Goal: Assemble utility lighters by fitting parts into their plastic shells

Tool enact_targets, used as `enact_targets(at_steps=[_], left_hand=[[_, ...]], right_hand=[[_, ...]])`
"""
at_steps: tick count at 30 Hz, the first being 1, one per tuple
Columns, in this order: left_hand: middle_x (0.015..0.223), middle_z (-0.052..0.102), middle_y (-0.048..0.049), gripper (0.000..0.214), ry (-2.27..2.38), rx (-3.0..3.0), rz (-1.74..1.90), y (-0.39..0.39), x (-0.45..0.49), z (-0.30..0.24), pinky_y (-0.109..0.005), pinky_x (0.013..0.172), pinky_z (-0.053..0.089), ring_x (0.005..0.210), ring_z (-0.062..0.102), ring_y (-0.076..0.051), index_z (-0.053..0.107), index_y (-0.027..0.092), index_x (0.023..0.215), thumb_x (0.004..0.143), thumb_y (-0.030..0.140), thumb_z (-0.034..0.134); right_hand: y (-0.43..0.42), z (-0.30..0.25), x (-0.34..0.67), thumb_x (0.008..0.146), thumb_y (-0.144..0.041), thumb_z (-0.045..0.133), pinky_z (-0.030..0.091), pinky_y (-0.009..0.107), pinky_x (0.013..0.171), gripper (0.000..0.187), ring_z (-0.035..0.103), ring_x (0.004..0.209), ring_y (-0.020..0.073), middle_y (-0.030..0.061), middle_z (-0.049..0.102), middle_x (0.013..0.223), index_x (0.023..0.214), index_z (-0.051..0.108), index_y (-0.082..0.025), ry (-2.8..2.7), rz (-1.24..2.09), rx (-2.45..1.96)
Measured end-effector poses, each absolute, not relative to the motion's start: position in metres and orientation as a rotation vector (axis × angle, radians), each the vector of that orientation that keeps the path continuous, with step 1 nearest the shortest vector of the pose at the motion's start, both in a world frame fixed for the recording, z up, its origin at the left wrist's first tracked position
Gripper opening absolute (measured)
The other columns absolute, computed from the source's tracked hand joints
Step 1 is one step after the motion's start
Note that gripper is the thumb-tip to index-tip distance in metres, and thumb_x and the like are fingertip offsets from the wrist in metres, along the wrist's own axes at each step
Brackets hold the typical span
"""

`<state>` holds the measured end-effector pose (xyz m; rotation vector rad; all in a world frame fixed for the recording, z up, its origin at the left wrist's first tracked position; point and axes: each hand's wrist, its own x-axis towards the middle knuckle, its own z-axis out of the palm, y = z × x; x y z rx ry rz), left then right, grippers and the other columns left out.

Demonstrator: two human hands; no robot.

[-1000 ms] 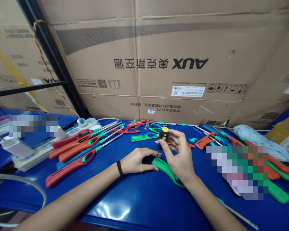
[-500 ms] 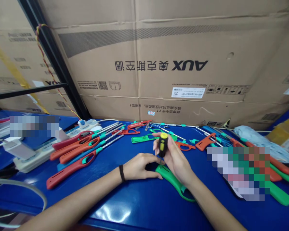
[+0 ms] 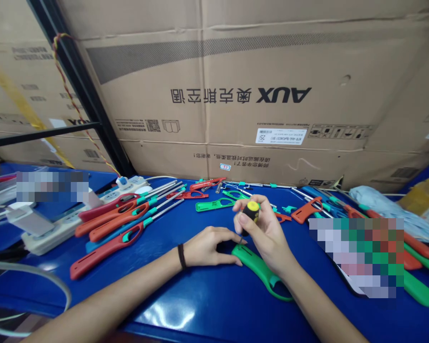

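Green lighter handle (image 3: 252, 264) lying on the blue surface (image 3: 186, 286), roughly centre, in front of both forearms' reach; blunt slotted end up and to the left, loop of the guard down toward the right forearm (image 3: 303, 290). Teal trigger (image 3: 273, 280) visible within the loop.

Left hand (image 3: 209, 245): thumb and fingertips parted in a C, closed lightly on the blunt end from both sides. Right hand (image 3: 266, 233): fingers curled snugly round a stubby black-and-yellow screwdriver (image 3: 252, 214), shaft pointing down at that same end. Exact seating of the tip too small to tell.

Handling, by judgement: light, stiff, probably hollow plastic; smooth-skinned, so apt to swivel on the glossy surface under twist. Fine under a firm pinch; thin edges perhaps at risk from hard leverage. Best hold: both flanks of the blunt end, close to the shaft but clear of the tip. Better not to squeeze at the trigger. Screwdriver short and rigid; best taken round the thick grip, in line with the shaft.

Nearby: open green half-shell (image 3: 214, 205) beyond the hands; red lighter (image 3: 107, 252) well off to the left, beside others, near a power strip (image 3: 45, 238).
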<state>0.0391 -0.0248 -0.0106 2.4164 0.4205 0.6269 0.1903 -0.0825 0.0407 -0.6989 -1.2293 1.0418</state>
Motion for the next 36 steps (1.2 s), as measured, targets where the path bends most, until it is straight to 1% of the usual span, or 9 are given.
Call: enact_targets(at_steps=[5, 8, 10, 15, 18, 20, 25, 31, 36], left_hand=[[0.106, 0.070, -0.0053, 0.041, 0.426, 2.411, 0.599, -0.0247, 0.0393, -0.0100, -0.024, 0.088, 0.047, 0.096, 0.066, -0.018, 0.064, 0.018, 0.110, 0.075, 0.035, 0.075], [0.102, 0.070, -0.0048, 0.039, 0.447, 2.424, 0.611, -0.0250, 0.0393, -0.0098, -0.023, 0.083, 0.049, 0.092, 0.066, -0.018, 0.065, 0.018, 0.107, 0.074, 0.035, 0.075], [0.100, 0.071, -0.0048, 0.038, 0.446, 2.429, 0.629, -0.0250, 0.0391, -0.0099, -0.023, 0.082, 0.049, 0.089, 0.067, -0.018, 0.066, 0.017, 0.105, 0.073, 0.035, 0.076], [0.105, 0.070, -0.0047, 0.040, 0.437, 2.409, 0.596, -0.0249, 0.0387, -0.0103, -0.023, 0.086, 0.048, 0.094, 0.066, -0.018, 0.064, 0.019, 0.109, 0.075, 0.035, 0.074], [0.103, 0.070, -0.0044, 0.039, 0.445, 2.418, 0.602, -0.0245, 0.0389, -0.0110, -0.024, 0.084, 0.048, 0.092, 0.066, -0.018, 0.065, 0.019, 0.108, 0.074, 0.037, 0.074], [0.103, 0.070, -0.0048, 0.039, 0.428, 2.421, 0.610, -0.0244, 0.0392, -0.0111, -0.024, 0.084, 0.048, 0.092, 0.066, -0.018, 0.064, 0.019, 0.108, 0.074, 0.036, 0.075], [0.105, 0.069, -0.0051, 0.039, 0.419, 2.430, 0.609, -0.0245, 0.0390, -0.0108, -0.024, 0.088, 0.047, 0.096, 0.065, -0.018, 0.064, 0.018, 0.109, 0.075, 0.035, 0.074], [0.099, 0.070, -0.0042, 0.037, 0.419, 2.452, 0.625, -0.0239, 0.0385, -0.0125, -0.024, 0.081, 0.048, 0.088, 0.066, -0.018, 0.064, 0.018, 0.108, 0.077, 0.038, 0.072], [0.103, 0.069, -0.0050, 0.038, 0.421, 2.439, 0.617, -0.0235, 0.0389, -0.0124, -0.024, 0.084, 0.048, 0.092, 0.066, -0.018, 0.064, 0.018, 0.107, 0.076, 0.037, 0.073]], right_hand=[[-0.0828, 0.0402, 0.1928, 0.092, -0.057, 0.033, 0.045, 0.026, 0.059, 0.038, 0.049, 0.061, 0.0123, -0.0002, 0.050, 0.078, 0.095, 0.051, -0.024, -1.190, 1.150, -0.677], [-0.0828, 0.0392, 0.1925, 0.088, -0.048, 0.053, 0.044, 0.024, 0.058, 0.023, 0.051, 0.063, 0.0108, -0.0020, 0.052, 0.082, 0.094, 0.048, -0.026, -1.224, 1.152, -0.648], [-0.0828, 0.0386, 0.1914, 0.082, -0.040, 0.066, 0.039, 0.021, 0.051, 0.027, 0.048, 0.056, 0.0067, -0.0046, 0.051, 0.089, 0.092, 0.043, -0.029, -1.204, 1.124, -0.588], [-0.0834, 0.0386, 0.1905, 0.093, -0.053, 0.038, 0.042, 0.025, 0.060, 0.032, 0.049, 0.064, 0.0092, 0.0002, 0.050, 0.089, 0.095, 0.052, -0.025, -1.183, 1.170, -0.604], [-0.0836, 0.0380, 0.1914, 0.088, -0.043, 0.057, 0.041, 0.023, 0.056, 0.019, 0.051, 0.063, 0.0075, -0.0010, 0.051, 0.100, 0.094, 0.048, -0.027, -1.219, 1.164, -0.598], [-0.0836, 0.0378, 0.1920, 0.082, -0.038, 0.066, 0.036, 0.021, 0.049, 0.026, 0.046, 0.055, 0.0048, -0.0042, 0.050, 0.098, 0.092, 0.043, -0.030, -1.196, 1.138, -0.559], [-0.0840, 0.0415, 0.1918, 0.093, -0.055, 0.035, 0.039, 0.026, 0.052, 0.034, 0.046, 0.058, 0.0098, 0.0000, 0.051, 0.087, 0.097, 0.050, -0.025, -1.184, 1.167, -0.605], [-0.0876, 0.0432, 0.1901, 0.083, -0.039, 0.064, 0.036, 0.023, 0.050, 0.023, 0.044, 0.051, 0.0050, -0.0040, 0.049, 0.092, 0.089, 0.045, -0.027, -1.246, 1.102, -0.548], [-0.0901, 0.0428, 0.1913, 0.096, -0.053, 0.028, 0.037, 0.027, 0.056, 0.039, 0.045, 0.062, 0.0117, 0.0003, 0.046, 0.083, 0.094, 0.054, -0.024, -1.266, 1.176, -0.613]])
